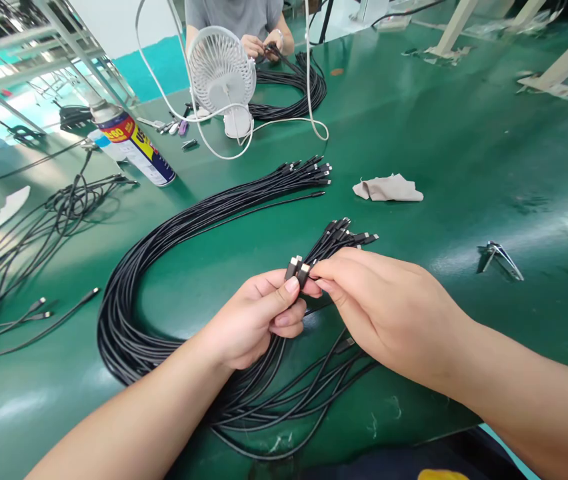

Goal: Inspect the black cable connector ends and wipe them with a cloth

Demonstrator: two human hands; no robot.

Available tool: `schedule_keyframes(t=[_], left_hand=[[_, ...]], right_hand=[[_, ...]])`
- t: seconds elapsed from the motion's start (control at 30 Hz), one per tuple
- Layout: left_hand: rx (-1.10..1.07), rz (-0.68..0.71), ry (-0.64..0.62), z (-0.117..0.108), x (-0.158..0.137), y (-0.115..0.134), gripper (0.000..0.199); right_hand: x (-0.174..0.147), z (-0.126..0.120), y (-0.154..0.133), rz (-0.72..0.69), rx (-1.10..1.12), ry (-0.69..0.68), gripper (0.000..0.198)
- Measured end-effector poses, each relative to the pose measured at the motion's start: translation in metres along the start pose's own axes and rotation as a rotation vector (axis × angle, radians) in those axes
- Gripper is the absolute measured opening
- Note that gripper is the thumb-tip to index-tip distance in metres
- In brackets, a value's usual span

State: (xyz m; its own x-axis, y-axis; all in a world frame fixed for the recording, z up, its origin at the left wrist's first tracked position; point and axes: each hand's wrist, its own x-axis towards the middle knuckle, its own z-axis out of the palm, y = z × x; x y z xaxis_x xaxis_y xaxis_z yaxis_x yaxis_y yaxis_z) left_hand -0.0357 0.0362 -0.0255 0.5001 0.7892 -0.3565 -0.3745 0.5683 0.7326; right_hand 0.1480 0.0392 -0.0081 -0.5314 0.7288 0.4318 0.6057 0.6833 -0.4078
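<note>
The left hand (264, 313) had its grip clamped on a few black cable connectors (295, 268), their metal tips pointing up between thumb and fingers; the grip of the right hand (394, 300) was together at the fingertips just beside them, though whether it pinched one could not be told; the connectors were above the near part of the green worktop (444, 140), while the large bundle of black cables (119, 293) curved across it on the left; more connector ends (337, 230) lay just beyond the hands; farther off, a crumpled cloth (388, 189) lay near the bundle's far ends, and a metal clipper (501, 259) lay to the right; a spray can (137, 147) stood near a white fan (221, 73); loose cables (74, 200) lay at the left; across the worktop, a co-worker (234, 13) in a grey top handled another coil of black cables (314, 87).
</note>
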Motion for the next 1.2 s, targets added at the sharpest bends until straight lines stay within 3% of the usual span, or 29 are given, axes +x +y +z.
schedule_keyframes(t=[0.1, 0.27, 0.37, 0.57, 0.7, 0.87, 0.97, 1.13, 1.2], left_hand=[[0.008, -0.007, 0.006, 0.001, 0.000, 0.000, 0.020], [0.062, -0.021, -0.012, 0.004, 0.000, -0.001, 0.021], [0.098, -0.036, -0.020, 0.005, 0.000, -0.003, 0.020], [0.117, 0.017, 0.111, 0.006, 0.000, -0.003, 0.028], [0.098, 0.084, 0.233, 0.008, 0.001, -0.006, 0.030], [0.087, 0.122, 0.301, 0.009, 0.000, -0.010, 0.029], [0.089, 0.136, 0.305, 0.010, 0.000, -0.010, 0.029], [0.090, 0.146, 0.327, 0.012, 0.002, -0.010, 0.028], [0.086, 0.154, 0.334, 0.012, 0.002, -0.011, 0.029]], right_hand=[[0.002, -0.001, 0.001, 0.047, 0.039, -0.013, 0.021], [0.007, -0.004, 0.004, 0.285, 0.341, -0.095, 0.011], [0.011, -0.008, 0.005, 0.276, 0.480, -0.157, 0.012], [0.017, -0.015, 0.009, 0.319, 0.360, -0.002, 0.020], [0.014, -0.011, 0.012, 0.370, 0.258, -0.067, 0.016], [0.009, -0.004, 0.005, 0.311, 0.221, -0.217, 0.017], [0.007, -0.001, 0.001, 0.222, 0.155, -0.182, 0.016], [0.006, 0.001, -0.002, 0.211, 0.107, -0.118, 0.014], [0.006, 0.001, -0.001, 0.131, 0.079, -0.073, 0.017]])
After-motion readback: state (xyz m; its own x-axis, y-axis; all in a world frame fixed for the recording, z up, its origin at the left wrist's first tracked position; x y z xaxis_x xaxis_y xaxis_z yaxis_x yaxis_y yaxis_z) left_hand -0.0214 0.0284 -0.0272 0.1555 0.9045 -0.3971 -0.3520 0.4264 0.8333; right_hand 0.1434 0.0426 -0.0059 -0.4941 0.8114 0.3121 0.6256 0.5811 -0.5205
